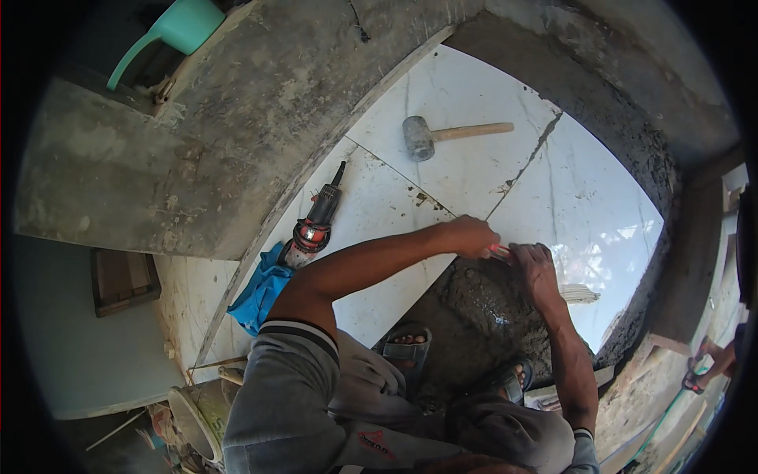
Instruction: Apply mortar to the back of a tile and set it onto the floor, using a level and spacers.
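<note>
My left hand (472, 237) and my right hand (535, 272) are closed around a small red object (499, 251), mostly hidden by the fingers, over the corners of white marbled tiles (600, 197). Below them is an untiled patch of wet grey mortar (462, 316). A rubber mallet (418, 138) with a wooden handle lies on the tiles above my hands. To the left, a red and black power tool (316, 217) rests beside a blue cloth or bag (257, 296). A pale striped piece (578, 294) lies right of my right wrist.
A concrete ledge (134, 182) borders the left, with a turquoise dipper (189, 24) above it. A bucket (197, 419) stands at lower left. My sandalled feet are by the mortar. At far right, another person's hand (711, 363) is near a long green item (663, 419).
</note>
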`<action>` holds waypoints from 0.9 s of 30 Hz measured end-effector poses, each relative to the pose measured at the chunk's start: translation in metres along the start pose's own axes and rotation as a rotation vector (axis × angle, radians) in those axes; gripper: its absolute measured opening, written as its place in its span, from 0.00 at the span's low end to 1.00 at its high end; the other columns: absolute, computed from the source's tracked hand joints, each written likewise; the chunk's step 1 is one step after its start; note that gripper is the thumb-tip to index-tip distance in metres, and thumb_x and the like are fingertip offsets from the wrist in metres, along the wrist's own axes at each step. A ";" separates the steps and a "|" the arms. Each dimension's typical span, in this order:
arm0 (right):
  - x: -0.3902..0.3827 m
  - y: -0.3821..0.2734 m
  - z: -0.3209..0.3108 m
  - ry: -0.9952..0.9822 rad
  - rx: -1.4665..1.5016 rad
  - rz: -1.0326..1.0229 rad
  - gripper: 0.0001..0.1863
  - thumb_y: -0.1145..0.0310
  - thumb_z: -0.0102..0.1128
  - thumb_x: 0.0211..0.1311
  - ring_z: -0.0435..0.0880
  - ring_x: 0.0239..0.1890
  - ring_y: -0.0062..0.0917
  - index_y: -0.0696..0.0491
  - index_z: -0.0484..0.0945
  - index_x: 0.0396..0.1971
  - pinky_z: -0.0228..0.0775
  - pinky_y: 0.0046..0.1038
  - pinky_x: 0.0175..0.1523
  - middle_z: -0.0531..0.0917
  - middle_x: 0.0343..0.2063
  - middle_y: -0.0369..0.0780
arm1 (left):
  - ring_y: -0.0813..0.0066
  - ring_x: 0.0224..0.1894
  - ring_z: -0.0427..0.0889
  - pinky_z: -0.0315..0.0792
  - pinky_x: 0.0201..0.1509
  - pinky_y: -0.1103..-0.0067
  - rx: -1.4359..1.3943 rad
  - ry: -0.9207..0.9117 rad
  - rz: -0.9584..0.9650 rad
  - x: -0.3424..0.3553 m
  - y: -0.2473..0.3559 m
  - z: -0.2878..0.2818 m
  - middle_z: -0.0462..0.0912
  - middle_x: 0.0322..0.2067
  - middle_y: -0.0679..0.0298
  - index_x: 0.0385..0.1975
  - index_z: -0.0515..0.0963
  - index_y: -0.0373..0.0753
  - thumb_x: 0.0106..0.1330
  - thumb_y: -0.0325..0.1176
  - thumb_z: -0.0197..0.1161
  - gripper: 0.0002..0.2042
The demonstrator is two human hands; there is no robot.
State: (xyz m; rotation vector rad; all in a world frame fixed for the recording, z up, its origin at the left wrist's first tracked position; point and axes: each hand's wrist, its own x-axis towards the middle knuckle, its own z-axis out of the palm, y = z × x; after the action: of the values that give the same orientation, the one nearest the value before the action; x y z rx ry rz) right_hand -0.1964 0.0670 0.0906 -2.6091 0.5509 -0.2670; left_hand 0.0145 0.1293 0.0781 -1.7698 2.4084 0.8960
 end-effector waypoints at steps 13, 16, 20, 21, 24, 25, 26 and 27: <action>-0.124 0.082 0.002 0.272 0.094 0.491 0.15 0.75 0.57 0.57 0.75 0.50 0.42 0.59 0.73 0.46 0.66 0.34 0.56 0.76 0.46 0.49 | 0.51 0.42 0.77 0.70 0.45 0.64 -0.247 0.339 -0.754 -0.174 -0.099 0.064 0.78 0.38 0.49 0.47 0.71 0.38 0.61 0.37 0.57 0.16; -0.154 0.106 0.008 0.419 0.238 0.731 0.14 0.76 0.54 0.58 0.77 0.49 0.35 0.59 0.74 0.45 0.68 0.33 0.54 0.78 0.45 0.47 | 0.49 0.44 0.76 0.70 0.46 0.63 -0.163 0.545 -0.822 -0.197 -0.091 0.113 0.76 0.42 0.48 0.47 0.70 0.35 0.62 0.36 0.56 0.16; -0.166 0.119 0.012 0.595 0.283 0.765 0.14 0.80 0.52 0.57 0.79 0.44 0.31 0.59 0.74 0.44 0.71 0.29 0.49 0.80 0.41 0.46 | 0.47 0.48 0.74 0.69 0.49 0.61 -0.131 0.558 -0.947 -0.208 -0.091 0.150 0.73 0.46 0.46 0.49 0.66 0.32 0.63 0.34 0.55 0.18; -0.166 0.119 0.012 0.601 0.262 0.791 0.12 0.80 0.54 0.56 0.80 0.41 0.30 0.59 0.75 0.42 0.71 0.28 0.46 0.80 0.38 0.44 | 0.46 0.47 0.74 0.69 0.49 0.60 -0.109 0.597 -0.956 -0.208 -0.091 0.155 0.74 0.44 0.46 0.48 0.66 0.33 0.62 0.33 0.56 0.17; -0.163 0.117 0.009 0.603 0.421 0.825 0.08 0.71 0.57 0.58 0.78 0.27 0.21 0.59 0.76 0.35 0.71 0.22 0.35 0.79 0.24 0.40 | 0.45 0.48 0.73 0.68 0.50 0.60 -0.215 0.582 -0.980 -0.209 -0.094 0.157 0.74 0.45 0.45 0.48 0.67 0.31 0.60 0.30 0.58 0.18; -0.164 0.115 0.008 0.588 0.519 0.928 0.09 0.67 0.58 0.58 0.75 0.23 0.19 0.58 0.76 0.33 0.68 0.20 0.30 0.78 0.20 0.38 | 0.45 0.50 0.72 0.68 0.52 0.61 -0.204 0.606 -0.951 -0.210 -0.093 0.155 0.73 0.46 0.45 0.50 0.67 0.31 0.59 0.30 0.58 0.20; -0.166 0.116 0.005 0.566 0.466 1.077 0.10 0.66 0.57 0.59 0.77 0.24 0.21 0.59 0.77 0.32 0.70 0.23 0.32 0.79 0.20 0.38 | 0.45 0.50 0.72 0.68 0.52 0.61 -0.234 0.573 -0.964 -0.210 -0.091 0.153 0.73 0.46 0.45 0.50 0.67 0.31 0.59 0.30 0.58 0.20; -0.170 0.117 0.003 0.559 0.431 1.097 0.11 0.66 0.56 0.60 0.78 0.24 0.23 0.59 0.77 0.32 0.71 0.25 0.34 0.80 0.20 0.39 | 0.46 0.52 0.71 0.66 0.55 0.62 -0.194 0.628 -0.918 -0.212 -0.087 0.149 0.72 0.48 0.45 0.51 0.67 0.31 0.59 0.30 0.59 0.21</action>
State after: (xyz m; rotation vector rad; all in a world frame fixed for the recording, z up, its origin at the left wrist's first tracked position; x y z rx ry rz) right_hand -0.3882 0.0449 0.0175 -1.4885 1.7530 -0.6338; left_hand 0.1210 0.3648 -0.0111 -3.1334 1.3290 0.4877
